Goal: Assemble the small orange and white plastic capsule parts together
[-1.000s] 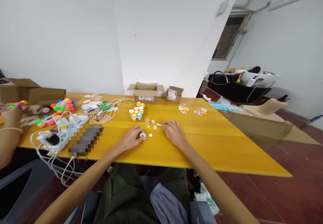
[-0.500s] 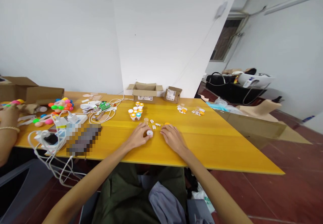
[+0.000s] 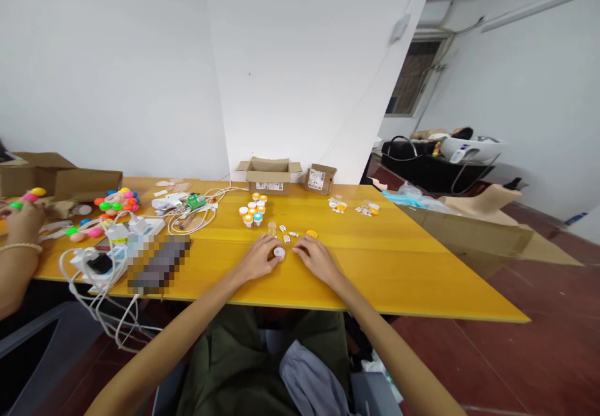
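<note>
My left hand (image 3: 259,258) is closed around the edge of a small round white disc-like part (image 3: 279,252), gripped between thumb and fingers just above the table. To its right, my right hand (image 3: 319,258) has its thumb and fingertips drawn together. Whatever sits in that pinch, if anything, is too small to make out. Beyond my hands lie several small white cut-out pieces (image 3: 287,239) and a little clear cup (image 3: 272,227). An orange ring-shaped cap (image 3: 311,233) rests just past my right fingers.
Small jars with white, orange and teal lids (image 3: 253,210) stand grouped behind. Two cardboard boxes (image 3: 269,178) are by the wall. Loose parts (image 3: 368,209) lie at right. A power strip (image 3: 119,257), cables, coloured balls (image 3: 117,200) and another person's hand (image 3: 25,219) are left.
My right hand has shifted left, nearer the white part, leaving the orange cap more exposed. My left hand keeps hold of the white part. The other person's hand has risen with coloured balls.
</note>
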Motion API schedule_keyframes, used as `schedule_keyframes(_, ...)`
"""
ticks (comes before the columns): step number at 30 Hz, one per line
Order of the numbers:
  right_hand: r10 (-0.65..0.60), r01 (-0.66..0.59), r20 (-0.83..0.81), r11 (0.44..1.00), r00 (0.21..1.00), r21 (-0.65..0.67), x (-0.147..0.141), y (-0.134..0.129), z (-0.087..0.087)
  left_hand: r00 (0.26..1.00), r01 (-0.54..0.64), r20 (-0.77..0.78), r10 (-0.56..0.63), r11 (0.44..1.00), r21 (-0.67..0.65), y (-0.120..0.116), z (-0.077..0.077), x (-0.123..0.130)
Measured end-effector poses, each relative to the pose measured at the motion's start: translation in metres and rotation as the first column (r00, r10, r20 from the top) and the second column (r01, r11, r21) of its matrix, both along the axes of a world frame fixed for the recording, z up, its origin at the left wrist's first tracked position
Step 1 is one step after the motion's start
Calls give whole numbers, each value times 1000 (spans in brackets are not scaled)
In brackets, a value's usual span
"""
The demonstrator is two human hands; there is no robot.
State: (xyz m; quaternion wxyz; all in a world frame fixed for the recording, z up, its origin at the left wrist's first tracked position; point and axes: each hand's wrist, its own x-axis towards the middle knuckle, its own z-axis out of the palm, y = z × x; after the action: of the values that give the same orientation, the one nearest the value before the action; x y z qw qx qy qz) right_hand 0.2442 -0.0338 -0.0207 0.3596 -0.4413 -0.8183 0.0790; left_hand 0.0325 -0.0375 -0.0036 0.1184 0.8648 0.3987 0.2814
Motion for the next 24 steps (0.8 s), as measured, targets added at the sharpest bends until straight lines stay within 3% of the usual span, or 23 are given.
schedule_keyframes(4,29,-36,-100,997,995,-66,-4,-1,0,999,4,-37,-2,999,53,-6,2,1)
schedule_keyframes(7,17,-26,-120,997,993,-74,-4,-3,2,1000,1,-29,4,985,173,-21,3,6)
schedule_keyframes(14,-49,47,-84,999,995,-26,0,-11,5,997,6,-79,27,919,394,-53,13,11)
schedule_keyframes(16,-79,78,-124,997,989,-9,8,-22,5,994,47,-109,-2,909,414,-66,6,16)
schedule_keyframes(18,-104,111,-173,993,980,35,23,-40,5,977,180,-177,-117,898,401,-90,-19,29)
schedule_keyframes(19,-125,140,-209,988,970,60,32,-50,5,944,313,-224,-243,874,371,-105,-40,39)
schedule_keyframes(21,-209,246,-298,965,931,91,54,-72,4,773,619,-337,-537,753,221,-138,-94,65)
schedule_keyframes(22,-262,308,-331,947,907,95,65,-83,3,700,688,-374,-608,714,128,-152,-124,79)
schedule_keyframes(24,-359,419,-375,904,855,89,88,-104,-4,667,668,-432,-607,744,-14,-171,-181,104)
